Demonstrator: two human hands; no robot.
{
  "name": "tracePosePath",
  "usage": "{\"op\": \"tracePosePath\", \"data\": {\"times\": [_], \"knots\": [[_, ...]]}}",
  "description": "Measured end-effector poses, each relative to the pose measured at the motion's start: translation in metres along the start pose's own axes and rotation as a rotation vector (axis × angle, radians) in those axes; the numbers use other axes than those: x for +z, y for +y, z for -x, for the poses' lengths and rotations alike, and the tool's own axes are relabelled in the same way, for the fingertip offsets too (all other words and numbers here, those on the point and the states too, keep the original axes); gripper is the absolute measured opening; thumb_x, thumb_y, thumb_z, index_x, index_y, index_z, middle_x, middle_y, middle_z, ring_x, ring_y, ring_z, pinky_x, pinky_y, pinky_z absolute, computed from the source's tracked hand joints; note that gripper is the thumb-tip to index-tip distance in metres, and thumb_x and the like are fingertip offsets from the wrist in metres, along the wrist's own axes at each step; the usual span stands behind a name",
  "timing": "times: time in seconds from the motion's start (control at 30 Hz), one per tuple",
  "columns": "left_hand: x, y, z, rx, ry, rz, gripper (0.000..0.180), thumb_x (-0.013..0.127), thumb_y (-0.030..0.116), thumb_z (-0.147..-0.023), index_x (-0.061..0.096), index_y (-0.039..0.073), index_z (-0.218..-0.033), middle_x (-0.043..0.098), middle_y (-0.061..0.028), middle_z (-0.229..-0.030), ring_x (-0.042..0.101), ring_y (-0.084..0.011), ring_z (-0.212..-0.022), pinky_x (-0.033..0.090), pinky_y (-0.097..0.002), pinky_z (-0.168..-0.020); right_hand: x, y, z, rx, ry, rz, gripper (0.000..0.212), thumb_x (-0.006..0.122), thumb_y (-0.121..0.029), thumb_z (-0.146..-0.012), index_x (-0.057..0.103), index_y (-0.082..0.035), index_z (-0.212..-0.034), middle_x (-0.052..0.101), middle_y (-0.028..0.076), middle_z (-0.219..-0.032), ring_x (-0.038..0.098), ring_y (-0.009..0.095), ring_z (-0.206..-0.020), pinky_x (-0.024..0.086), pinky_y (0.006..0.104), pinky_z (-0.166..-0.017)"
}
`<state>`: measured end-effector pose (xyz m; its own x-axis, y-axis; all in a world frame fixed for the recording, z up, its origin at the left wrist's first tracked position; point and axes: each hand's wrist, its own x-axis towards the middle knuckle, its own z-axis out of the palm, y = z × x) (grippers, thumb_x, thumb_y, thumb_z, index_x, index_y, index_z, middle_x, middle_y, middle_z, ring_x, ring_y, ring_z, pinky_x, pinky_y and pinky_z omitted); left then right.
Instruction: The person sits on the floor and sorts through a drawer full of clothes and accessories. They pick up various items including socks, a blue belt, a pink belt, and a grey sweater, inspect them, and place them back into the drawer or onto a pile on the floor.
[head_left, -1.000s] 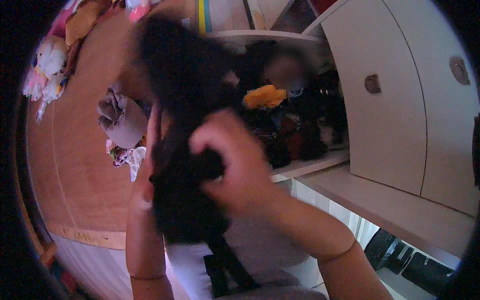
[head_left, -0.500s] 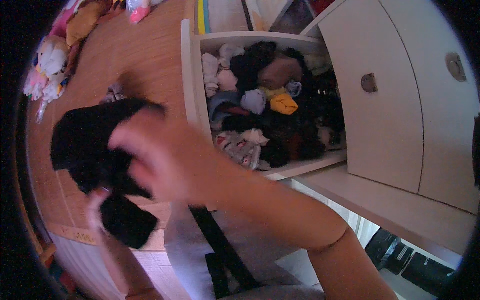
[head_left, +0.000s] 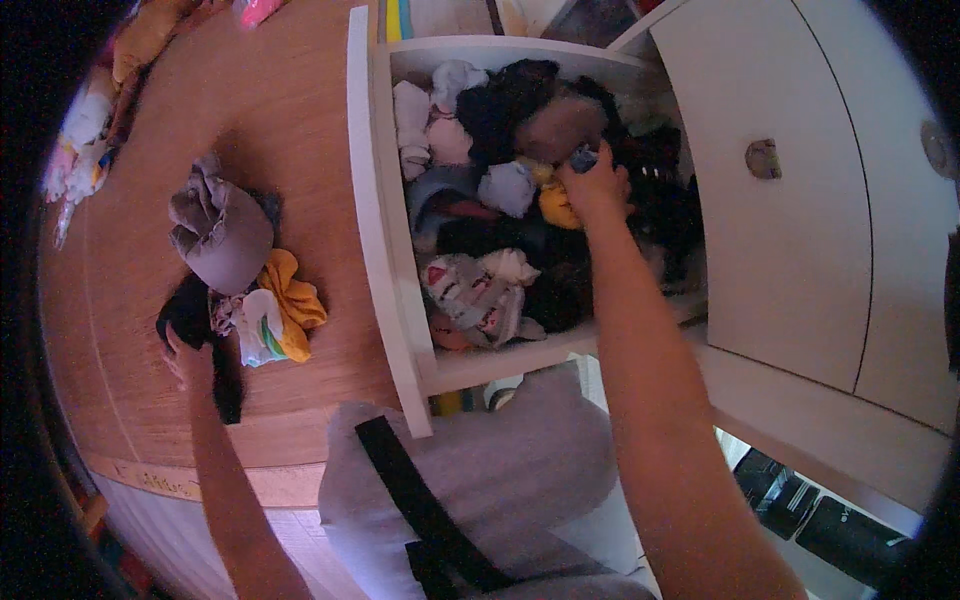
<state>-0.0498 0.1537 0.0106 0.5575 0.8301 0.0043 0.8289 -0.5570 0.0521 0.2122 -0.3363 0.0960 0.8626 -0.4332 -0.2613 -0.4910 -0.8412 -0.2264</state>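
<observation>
On the wooden surface to the left, my left hand (head_left: 190,365) is closed on a black cloth (head_left: 228,375), whose kind I cannot make out. Beside it lie a grey-brown folded garment (head_left: 232,240), a yellow cloth (head_left: 293,305) and a small white piece with coloured trim (head_left: 258,325). My right hand (head_left: 598,190) reaches into the open white drawer (head_left: 365,200), fingers closed around a small blue-grey rolled bundle (head_left: 584,157). Right by that hand sit a yellow bundle (head_left: 557,207) and a pale lavender bundle (head_left: 507,190).
More clothing crowds the drawer: white bundles (head_left: 411,120), black cloth (head_left: 505,100) and a patterned grey piece (head_left: 470,300). White cabinet doors (head_left: 770,230) stand to the right. Plush toys (head_left: 90,110) lie at the far left. Black boxes (head_left: 850,535) show at the lower right.
The large black cloth held up between both hands has gone from there. My right hand has moved right into the drawer; my left is lower on the surface, uncovering the small pile.
</observation>
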Motion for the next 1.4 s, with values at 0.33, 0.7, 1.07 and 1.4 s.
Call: {"op": "tracePosePath", "data": {"times": [0.33,0.7,1.07,1.4], "knots": [[-0.169,0.245,0.144,1.246,-0.467,0.683,0.050,0.056,0.000,-0.060,0.043,0.005,-0.108,0.039,-0.0146,-0.116,0.037,-0.0273,-0.109,0.030,-0.0355,-0.091,-0.028,0.033,0.091,-0.299,-0.172,-0.812,0.047,0.057,-0.006,-0.068,0.040,-0.002,-0.111,0.052,0.012,-0.101,0.051,0.023,-0.094,0.040,0.0301,-0.082],[-0.154,0.286,0.198,1.152,-0.741,0.463,0.075,0.068,0.011,-0.052,0.034,0.021,-0.118,0.036,-0.0147,-0.111,0.041,-0.0343,-0.099,0.039,-0.0396,-0.081,-0.027,0.053,0.143,-0.072,-0.355,-1.192,0.037,0.054,-0.008,-0.071,0.045,0.000,-0.106,0.053,0.008,-0.098,0.050,0.018,-0.092,0.038,0.0282,-0.081],[-0.152,0.349,0.157,1.074,-0.175,0.374,0.063,0.066,0.015,-0.054,0.039,0.016,-0.111,0.043,-0.0147,-0.105,0.047,-0.0338,-0.090,0.042,-0.0389,-0.075,-0.022,0.090,0.093,0.262,-0.004,-1.686,0.025,0.043,-0.025,-0.081,0.045,-0.005,-0.097,0.051,0.008,-0.078,0.050,0.017,-0.065,0.045,0.0309,-0.062],[-0.134,0.389,0.171,1.272,-0.276,0.395,0.065,0.064,0.020,-0.056,0.036,0.015,-0.114,0.044,-0.0154,-0.104,0.048,-0.0347,-0.089,0.041,-0.0410,-0.077,-0.018,0.089,0.094,0.269,0.165,-1.736,0.025,0.045,-0.026,-0.081,0.044,-0.007,-0.097,0.050,0.005,-0.080,0.049,0.014,-0.063,0.043,0.0281,-0.059]]}}
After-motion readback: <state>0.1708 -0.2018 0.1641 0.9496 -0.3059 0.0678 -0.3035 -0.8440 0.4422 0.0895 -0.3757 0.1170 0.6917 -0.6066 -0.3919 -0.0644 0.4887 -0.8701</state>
